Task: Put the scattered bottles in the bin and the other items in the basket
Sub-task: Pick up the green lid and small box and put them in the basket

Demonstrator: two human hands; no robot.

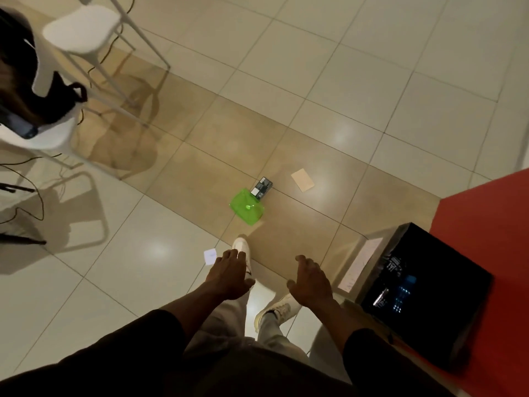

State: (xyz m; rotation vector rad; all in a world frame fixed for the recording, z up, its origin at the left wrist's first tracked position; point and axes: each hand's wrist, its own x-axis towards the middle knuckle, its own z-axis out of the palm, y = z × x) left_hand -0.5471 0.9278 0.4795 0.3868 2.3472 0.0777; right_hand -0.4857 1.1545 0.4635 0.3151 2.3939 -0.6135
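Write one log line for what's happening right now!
hands: left and right both empty, open | bin: bottles inside | green basket: on floor ahead | small box, cards: on floor

I see my left hand (229, 277) and right hand (310, 280) stretched forward side by side, palms down, fingers (233, 255) loosely spread, both empty, dark sleeves at the forearms.

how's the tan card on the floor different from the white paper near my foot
The tan card is beige and looks larger; the white paper is white and smaller. The tan card lies farther ahead, right of the green basket; the white paper lies by the left hand. Both lie flat on the tiles.
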